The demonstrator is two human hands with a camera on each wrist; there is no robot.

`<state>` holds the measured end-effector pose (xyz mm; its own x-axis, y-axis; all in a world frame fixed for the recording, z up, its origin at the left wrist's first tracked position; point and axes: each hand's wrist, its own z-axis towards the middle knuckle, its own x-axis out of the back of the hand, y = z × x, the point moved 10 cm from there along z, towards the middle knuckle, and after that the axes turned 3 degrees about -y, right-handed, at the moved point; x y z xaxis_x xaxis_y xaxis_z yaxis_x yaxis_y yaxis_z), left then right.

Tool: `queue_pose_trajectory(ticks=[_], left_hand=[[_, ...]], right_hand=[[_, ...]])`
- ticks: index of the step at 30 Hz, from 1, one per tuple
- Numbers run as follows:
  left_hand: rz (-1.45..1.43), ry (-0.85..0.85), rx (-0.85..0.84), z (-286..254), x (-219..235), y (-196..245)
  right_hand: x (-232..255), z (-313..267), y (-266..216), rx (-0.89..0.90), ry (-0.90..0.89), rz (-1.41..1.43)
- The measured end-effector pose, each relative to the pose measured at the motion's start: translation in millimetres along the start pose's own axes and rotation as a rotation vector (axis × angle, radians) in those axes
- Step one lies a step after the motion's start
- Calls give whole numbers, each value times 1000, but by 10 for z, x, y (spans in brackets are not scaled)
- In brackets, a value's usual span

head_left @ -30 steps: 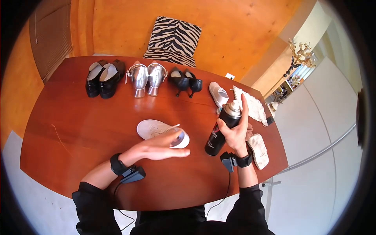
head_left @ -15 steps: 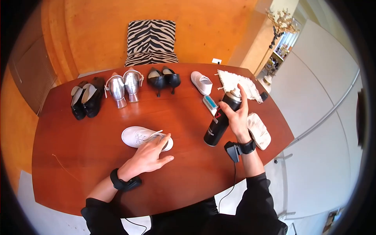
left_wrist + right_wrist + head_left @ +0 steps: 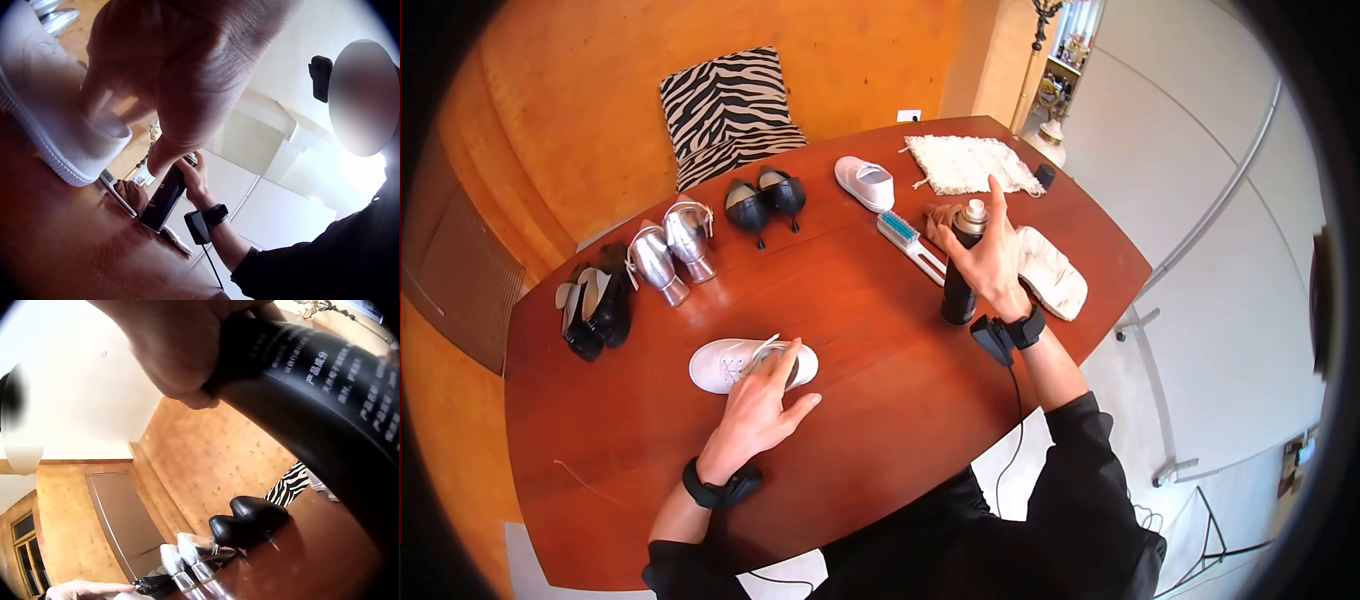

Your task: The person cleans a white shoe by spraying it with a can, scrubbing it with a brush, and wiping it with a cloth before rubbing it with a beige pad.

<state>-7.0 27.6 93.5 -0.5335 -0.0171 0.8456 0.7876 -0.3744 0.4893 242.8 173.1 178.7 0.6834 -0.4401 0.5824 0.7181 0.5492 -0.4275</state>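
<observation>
On the table in front lies a white lace-up sneaker (image 3: pixel 718 366), its toe pointing left. My left hand (image 3: pixel 755 412) is over its heel end, fingers extended and thumb apart. In the left wrist view these fingers reach down into the shoe's opening (image 3: pixel 112 125). My right hand (image 3: pixel 988 262) grips a black spray can (image 3: pixel 960 295) near its top, index finger raised beside the white nozzle (image 3: pixel 975 210). The can stands nearly upright, its base close to the tabletop. White Chinese print shows on the can (image 3: pixel 312 406) in the right wrist view.
A second white sneaker (image 3: pixel 864 182) and a brush with teal bristles (image 3: pixel 900 230) lie beyond the can. Black heels (image 3: pixel 765 205), silver heels (image 3: pixel 672 250) and black loafers (image 3: pixel 595 308) line the far left. Right are a white fringed cloth (image 3: pixel 970 163) and a cream mitt-like pad (image 3: pixel 1050 275).
My left hand came down from above the sneaker to its opening and then stayed there. The right hand lowered the can and brought it from tilted to nearly upright. The head view turned right.
</observation>
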Motion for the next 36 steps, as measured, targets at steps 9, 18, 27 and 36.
queue_pose_trajectory(ticks=[9,18,27,36], left_hand=[[-8,-2,20,4,7,15],[-16,-32,68,18,-51,-17],[47,-5,25,7,-60,-44],[17,-35,82,7,-77,-70]], right_hand=[[431,-153,128,13,48,-246],[470,-125,143,-178,-309,-391],[362,-523,372,-119,-255,157],[48,-710,662,-451,-363,415]])
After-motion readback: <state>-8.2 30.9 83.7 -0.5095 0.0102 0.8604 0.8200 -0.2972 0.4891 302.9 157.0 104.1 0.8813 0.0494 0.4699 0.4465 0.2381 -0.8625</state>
